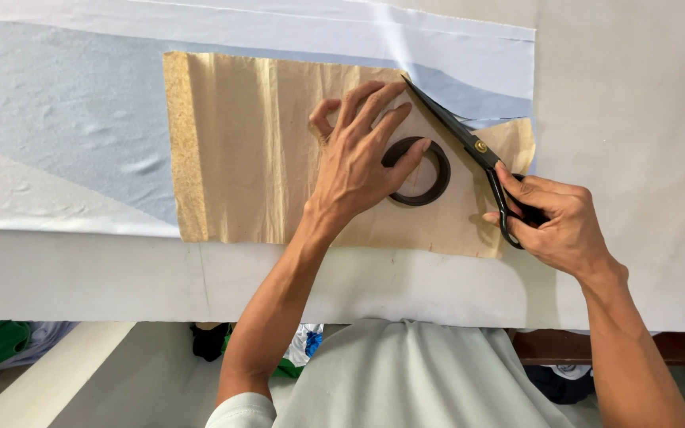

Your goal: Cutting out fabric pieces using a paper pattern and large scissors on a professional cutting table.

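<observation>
Left hand [358, 162] spread flat on tan paper pattern [255, 150] beside dark ring [438, 186], right hand [556, 222] clenched around black scissors [469, 143] at pattern's slanted edge, over pale fabric [65, 119] on tabletop [636, 119].

Pale grey-green short-sleeved tee, sleeve hem visible on left shoulder, bare forearms, left hand [356, 158] and right hand [558, 222] ungloved, no rings, no watch

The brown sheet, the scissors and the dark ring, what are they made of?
The brown sheet looks like thin matte paper: it is creased and lies flat. The scissors look like dark metal, with a brass-coloured pivot. The dark ring may be metal or rubber; its dull finish leaves that open.
</observation>
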